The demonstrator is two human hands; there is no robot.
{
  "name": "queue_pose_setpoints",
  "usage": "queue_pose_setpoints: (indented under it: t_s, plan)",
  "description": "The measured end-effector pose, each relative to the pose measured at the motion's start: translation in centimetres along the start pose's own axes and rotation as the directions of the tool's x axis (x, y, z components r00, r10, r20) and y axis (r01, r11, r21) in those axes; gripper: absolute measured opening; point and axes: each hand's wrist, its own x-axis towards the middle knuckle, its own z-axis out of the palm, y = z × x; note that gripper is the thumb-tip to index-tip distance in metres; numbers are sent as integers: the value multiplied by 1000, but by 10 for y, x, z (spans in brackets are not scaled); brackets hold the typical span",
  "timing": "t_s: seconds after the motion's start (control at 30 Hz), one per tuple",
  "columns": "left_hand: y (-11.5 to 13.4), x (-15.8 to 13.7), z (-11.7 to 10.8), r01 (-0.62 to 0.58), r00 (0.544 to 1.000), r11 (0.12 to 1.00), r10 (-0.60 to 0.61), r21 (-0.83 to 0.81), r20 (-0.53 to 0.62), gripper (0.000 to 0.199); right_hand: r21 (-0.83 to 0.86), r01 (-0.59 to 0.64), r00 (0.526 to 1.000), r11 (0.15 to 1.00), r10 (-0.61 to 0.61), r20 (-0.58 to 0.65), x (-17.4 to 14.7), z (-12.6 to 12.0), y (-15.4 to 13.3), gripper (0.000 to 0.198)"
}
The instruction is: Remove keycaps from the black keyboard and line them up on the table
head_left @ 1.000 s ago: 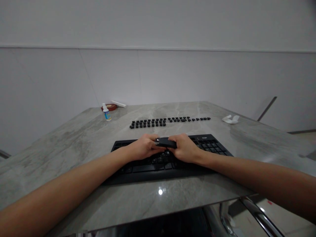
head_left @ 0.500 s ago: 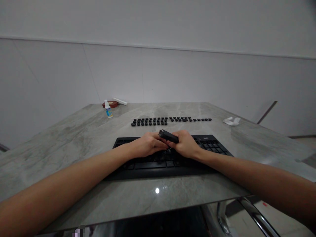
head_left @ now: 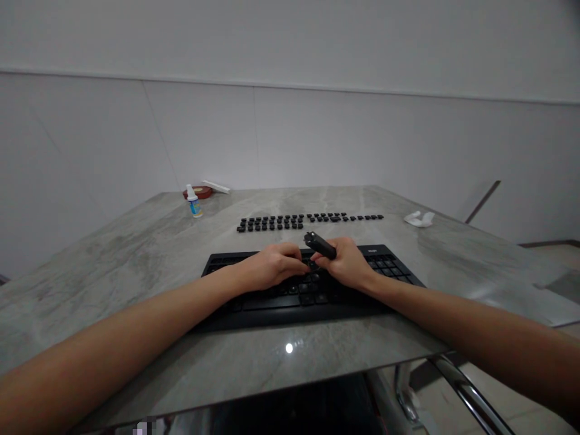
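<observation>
A black keyboard (head_left: 272,317) lies flat on the grey marbled table, with keys lifted out of part of it. My right hand (head_left: 348,263) is closed round the black handle of a keycap puller (head_left: 321,244), tilted up to the left; thin wire shows below its grip, over the keys. Beside it, my left hand (head_left: 276,266) rests over the keyboard's middle with its fingers drawn together near the wire. Whatever its fingertips pinch, if anything, is hidden. Behind the keyboard, several loose black keycaps (head_left: 272,223) stand in rows.
At the back left are a small spray bottle (head_left: 194,202), a dark red case (head_left: 203,192) and a white strip (head_left: 216,186). Crumpled white tissue (head_left: 419,219) lies on the right. The table's front edge (head_left: 272,403) runs close below my forearms, with a chrome rail (head_left: 466,393) underneath.
My right hand has shifted slightly right with the keycap puller, away from my left fingers, opening a small gap between the hands. The view has turned slightly right.
</observation>
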Motion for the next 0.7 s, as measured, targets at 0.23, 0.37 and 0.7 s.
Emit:
queue_pose_setpoints:
  t_s: [0.23,0.37,0.7]
  plan:
    - [2,2,-2,92,995,995,-93,-46,-21,16,69,116,991,991,-111,-77,7,0,2,16]
    - [5,4,-2,164,985,984,-167,-63,-32,13,47,177,968,983,-165,-191,9,-2,5,17]
    - [-7,6,-5,415,802,670,-589,-616,-100,18,-46,367,902,929,-367,-227,14,-11,7,28]
